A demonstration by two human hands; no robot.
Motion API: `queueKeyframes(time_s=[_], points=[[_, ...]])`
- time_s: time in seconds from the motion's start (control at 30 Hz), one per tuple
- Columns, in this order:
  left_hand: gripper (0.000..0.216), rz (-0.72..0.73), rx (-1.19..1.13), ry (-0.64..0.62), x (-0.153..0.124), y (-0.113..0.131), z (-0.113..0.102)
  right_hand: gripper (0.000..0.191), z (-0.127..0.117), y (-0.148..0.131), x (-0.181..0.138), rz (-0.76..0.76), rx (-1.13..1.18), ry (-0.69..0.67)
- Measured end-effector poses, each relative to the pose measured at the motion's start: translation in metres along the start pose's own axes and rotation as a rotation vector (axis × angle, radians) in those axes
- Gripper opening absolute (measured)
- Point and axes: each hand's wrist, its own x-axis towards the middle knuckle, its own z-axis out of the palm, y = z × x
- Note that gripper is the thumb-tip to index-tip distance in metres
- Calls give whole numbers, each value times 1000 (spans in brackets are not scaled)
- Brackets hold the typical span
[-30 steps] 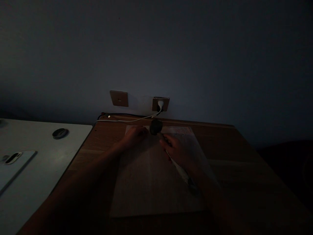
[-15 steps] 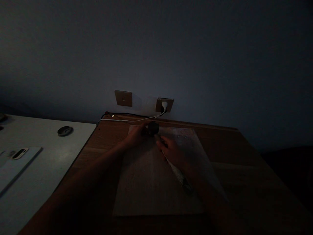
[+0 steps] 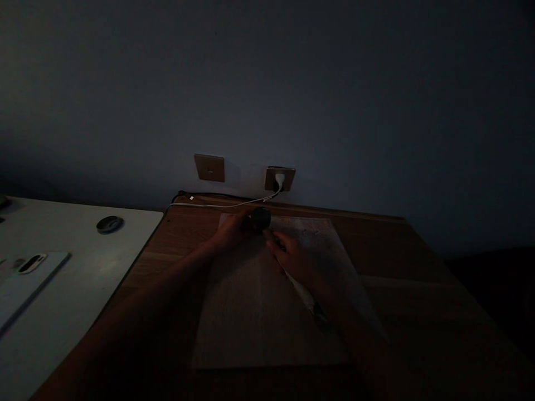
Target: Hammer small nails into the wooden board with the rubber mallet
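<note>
In the dim head view my right hand (image 3: 292, 257) is wrapped round the light handle (image 3: 301, 292) of a hammer. Its thick, dark, round head (image 3: 261, 219) points away from me, much like a mallet's. My left hand (image 3: 234, 228) is beside the head, with its fingers curled and partly hidden behind it. Whatever those fingers pinch is too dark to make out. Under both hands lies a pale flat board (image 3: 238, 328). Tiny marks or bits show near its far right corner, too small to name.
The board rests on a brown wooden table (image 3: 397, 278) against a wall. A white plug (image 3: 280, 179) with a cable sits in a socket; another wall plate (image 3: 209, 167) is left. On the white table (image 3: 83, 278) are a dark ring-shaped object (image 3: 109, 224) and a pale slotted slab (image 3: 45, 278).
The view has shifted very slightly. Both hands and the hammer keep almost the same place over the board.
</note>
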Motion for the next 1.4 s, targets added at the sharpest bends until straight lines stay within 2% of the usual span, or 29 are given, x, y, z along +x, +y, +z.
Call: queueKeyframes(time_s=[0.3, 0.6, 0.77, 0.83, 0.93, 1.03, 1.1, 1.17, 1.27, 1.4], points=[[56, 4, 37, 7, 1, -4, 3, 25, -3, -2, -1, -7, -22, 0], [51, -3, 8, -13, -1, 2, 0, 25, -4, -2, -2, 6, -25, -1], [41, 22, 5, -32, 0, -1, 0, 27, -18, -6, -4, -10, -1, 8], [34, 91, 87, 8, -3, 5, -1, 27, -30, -11, -5, -42, 3, 45], [23, 350, 264, 19, -11, 29, -1, 31, -48, -20, -9, -75, 13, 110], [25, 669, 393, -154, -23, 67, 9, 34, -62, -26, -11, -87, 21, 150], [30, 788, 485, -216, -31, 90, 23, 35, -66, -27, -11, -101, 13, 168], [26, 824, 555, -261, -37, 105, 37, 35, -66, -26, -11, -108, 15, 171], [20, 819, 565, -322, -41, 115, 54, 35, -64, -24, -11, -94, 23, 153], [20, 825, 545, -333, -41, 112, 56, 35, -58, -22, -9, -112, 15, 126]])
